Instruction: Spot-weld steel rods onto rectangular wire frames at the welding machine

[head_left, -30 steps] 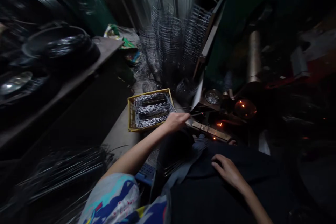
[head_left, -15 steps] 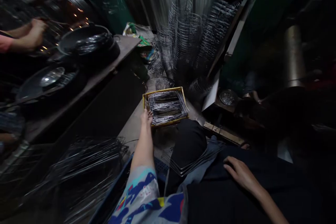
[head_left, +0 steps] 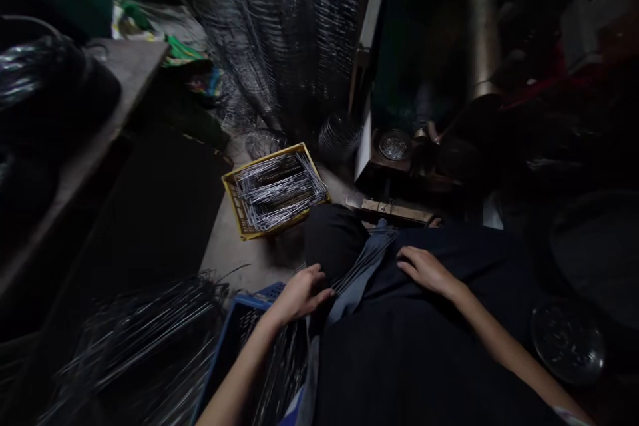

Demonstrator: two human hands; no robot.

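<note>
My left hand is over my left thigh, thumb and fingers apart, beside thin bent wire frames. Whether its fingertips touch the wires I cannot tell. The frames lie on a grey-blue cloth across my lap. My right hand rests on the dark cloth over my right leg, with its fingers loosely apart and nothing in them. Beyond my left knee stands a yellow crate holding bundles of bent metal wires.
A blue crate with wire pieces is at my left side, next to piled wire racks. Tall stacks of wire rings stand at the back. A bench edges the left; a bowl of small metal pieces is ahead right.
My left hand has come back from the yellow crate's left edge to the wire frames on my lap. My right hand stays on my leg. The view has turned right.
</note>
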